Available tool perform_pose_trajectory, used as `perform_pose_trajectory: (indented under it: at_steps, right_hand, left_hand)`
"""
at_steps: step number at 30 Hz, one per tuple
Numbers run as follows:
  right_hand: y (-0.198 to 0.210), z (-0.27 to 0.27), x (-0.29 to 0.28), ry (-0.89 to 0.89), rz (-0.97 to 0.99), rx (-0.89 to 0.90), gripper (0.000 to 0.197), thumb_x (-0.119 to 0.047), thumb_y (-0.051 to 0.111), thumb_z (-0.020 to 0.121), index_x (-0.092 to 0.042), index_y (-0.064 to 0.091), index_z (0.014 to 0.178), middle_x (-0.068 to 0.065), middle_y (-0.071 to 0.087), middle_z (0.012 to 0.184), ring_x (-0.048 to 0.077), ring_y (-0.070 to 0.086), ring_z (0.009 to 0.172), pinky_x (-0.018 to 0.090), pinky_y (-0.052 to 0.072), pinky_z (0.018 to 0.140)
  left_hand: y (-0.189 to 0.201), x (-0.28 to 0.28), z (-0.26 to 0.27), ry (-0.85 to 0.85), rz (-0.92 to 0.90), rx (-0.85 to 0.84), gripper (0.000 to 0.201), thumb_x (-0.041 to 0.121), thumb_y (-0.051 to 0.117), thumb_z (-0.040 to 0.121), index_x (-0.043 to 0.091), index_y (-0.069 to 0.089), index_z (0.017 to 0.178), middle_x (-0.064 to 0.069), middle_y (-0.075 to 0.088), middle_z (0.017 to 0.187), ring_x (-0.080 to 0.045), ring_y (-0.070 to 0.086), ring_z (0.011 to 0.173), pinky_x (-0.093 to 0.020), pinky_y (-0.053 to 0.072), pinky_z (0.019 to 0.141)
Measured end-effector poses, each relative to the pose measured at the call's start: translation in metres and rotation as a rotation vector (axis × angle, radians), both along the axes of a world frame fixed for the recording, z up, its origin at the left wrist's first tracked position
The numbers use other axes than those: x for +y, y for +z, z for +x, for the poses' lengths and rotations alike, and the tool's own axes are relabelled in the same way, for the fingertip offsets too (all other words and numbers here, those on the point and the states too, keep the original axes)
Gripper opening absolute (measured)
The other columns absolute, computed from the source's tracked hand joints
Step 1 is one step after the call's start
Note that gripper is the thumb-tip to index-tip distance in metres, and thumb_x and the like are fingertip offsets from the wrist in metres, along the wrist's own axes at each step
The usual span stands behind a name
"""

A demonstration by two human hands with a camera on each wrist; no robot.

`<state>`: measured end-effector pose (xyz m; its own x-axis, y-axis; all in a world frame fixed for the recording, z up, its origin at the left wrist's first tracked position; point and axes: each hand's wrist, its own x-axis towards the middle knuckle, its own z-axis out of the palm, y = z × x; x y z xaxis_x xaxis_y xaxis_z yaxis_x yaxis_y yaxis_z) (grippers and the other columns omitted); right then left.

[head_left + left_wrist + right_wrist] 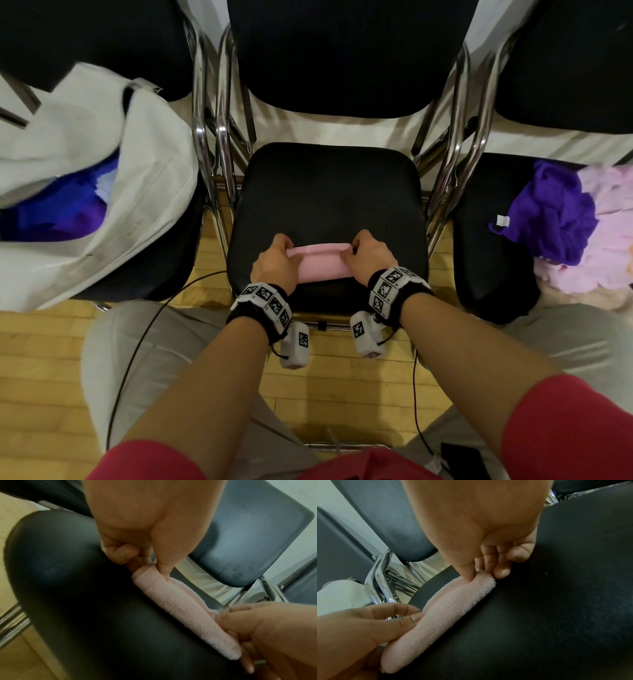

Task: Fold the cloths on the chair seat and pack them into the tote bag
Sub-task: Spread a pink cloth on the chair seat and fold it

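A folded pink cloth [318, 265] is seen lying on the black chair seat [325, 195] in the lower middle of the head view, near the seat's front edge, and it is held at both ends. Its left end is pinched by the left hand [274, 265], whose thumb and curled fingers are closed on the fabric; in the left wrist view the thumb [164, 566] is pressed onto the top of the fold while the curled fingers [118, 553] are tucked beside it. Its right end is pinched in the same way by the right hand [368, 258]; in the right wrist view the thumb [467, 572] is pushed into the end of the fold and the fingertips [502, 572] are set against it from the other side. Both grips are thus closed on the cloth, which is kept as a narrow, thick band stretched between them, resting on the seat. At the left of the head view a white tote bag [144, 164] is laid open on a neighbouring chair, with blue and purple fabric [65, 212] visible inside it. At the right edge a loose pile is found on a third chair, made up of a purple cloth [555, 212] and a pale pink cloth [603, 240] beside it.
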<state>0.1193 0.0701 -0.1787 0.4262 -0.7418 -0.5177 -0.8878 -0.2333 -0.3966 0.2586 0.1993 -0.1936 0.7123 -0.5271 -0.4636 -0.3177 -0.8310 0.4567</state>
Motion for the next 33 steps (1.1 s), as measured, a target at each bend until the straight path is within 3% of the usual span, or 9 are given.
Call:
perform_pose_trajectory:
  at_steps: [6,13,15,18,22,25,27,30,33]
  right_hand:
    - [0.0,0.001,-0.004,-0.003,0.109,-0.028,0.031,-0.036,0.051,0.097,-0.016,0.06,0.119,0.008,0.063,0.11,0.024,0.063,0.097,0.037,0.055,0.084]
    - [0.02,-0.009,0.007,-0.096,0.139,-0.381,0.017,-0.022,0.061,0.091,-0.006,0.063,0.097,0.004,0.056,0.087,0.018,0.054,0.082,0.028,0.041,0.065]
    - [0.034,-0.009,0.011,-0.104,0.153,-0.483,0.012,-0.018,0.063,0.089,-0.008,0.06,0.093,0.003,0.054,0.083,0.017,0.051,0.077,0.028,0.042,0.066]
    - [0.059,-0.006,0.018,-0.03,0.153,-0.569,0.011,-0.016,0.066,0.086,-0.016,0.058,0.093,0.001,0.059,0.08,0.014,0.056,0.075,0.03,0.047,0.07]
    - [0.104,0.007,0.023,0.219,0.195,-0.58,0.024,-0.012,0.07,0.086,-0.021,0.058,0.105,-0.002,0.07,0.077,0.007,0.065,0.073,0.024,0.049,0.07]
    - [0.139,0.019,0.028,0.33,0.166,-0.604,0.032,-0.011,0.072,0.086,-0.02,0.056,0.112,-0.002,0.069,0.078,0.004,0.062,0.065,0.02,0.048,0.064]
    - [0.159,0.028,0.033,0.318,0.122,-0.643,0.036,-0.012,0.072,0.086,-0.019,0.055,0.117,0.002,0.069,0.079,0.007,0.061,0.064,0.022,0.049,0.061]
    - [0.178,0.045,0.041,0.183,0.048,-0.752,0.042,-0.017,0.074,0.086,-0.019,0.052,0.121,0.012,0.071,0.091,0.019,0.068,0.08,0.033,0.055,0.071]
    - [0.19,0.067,0.054,0.093,0.077,-0.811,0.048,-0.016,0.073,0.088,-0.019,0.047,0.128,0.013,0.067,0.102,0.024,0.068,0.093,0.037,0.059,0.078]
  left_hand:
    - [0.003,-0.002,0.005,-0.022,0.016,0.043,0.017,0.037,0.056,0.096,0.031,0.059,0.112,-0.002,0.062,0.106,-0.026,0.06,0.1,-0.035,0.046,0.078]
    - [0.012,0.012,0.006,-0.015,-0.1,0.189,0.01,0.031,0.062,0.093,0.031,0.069,0.102,0.002,0.068,0.105,-0.019,0.063,0.099,-0.033,0.053,0.086]
    - [0.019,0.017,0.005,-0.031,-0.083,0.22,0.022,0.033,0.063,0.093,0.03,0.071,0.113,0.002,0.071,0.11,-0.021,0.067,0.099,-0.036,0.054,0.094]
    - [0.037,0.024,0.007,-0.114,-0.047,0.188,0.044,0.027,0.066,0.089,0.024,0.061,0.133,0.0,0.065,0.128,-0.023,0.06,0.118,-0.034,0.047,0.102]
    - [0.081,0.028,0.007,-0.184,-0.262,0.31,0.078,0.015,0.071,0.076,0.021,0.042,0.148,0.0,0.048,0.147,-0.02,0.045,0.136,-0.04,0.041,0.111]
    - [0.118,0.033,0.007,-0.262,-0.436,0.467,0.069,0.004,0.067,0.079,0.023,0.048,0.142,-0.001,0.059,0.13,-0.018,0.057,0.12,-0.034,0.05,0.097]
    - [0.138,0.038,0.01,-0.272,-0.484,0.542,0.053,0.01,0.068,0.081,0.022,0.057,0.131,-0.003,0.066,0.118,-0.02,0.063,0.11,-0.037,0.053,0.094]
    - [0.157,0.047,0.021,-0.22,-0.55,0.529,0.038,0.028,0.071,0.086,0.02,0.063,0.122,-0.003,0.071,0.112,-0.02,0.068,0.105,-0.043,0.055,0.096]
    - [0.169,0.053,0.037,-0.127,-0.597,0.464,0.033,0.031,0.067,0.091,0.018,0.062,0.121,-0.005,0.071,0.112,-0.023,0.068,0.104,-0.048,0.054,0.096]
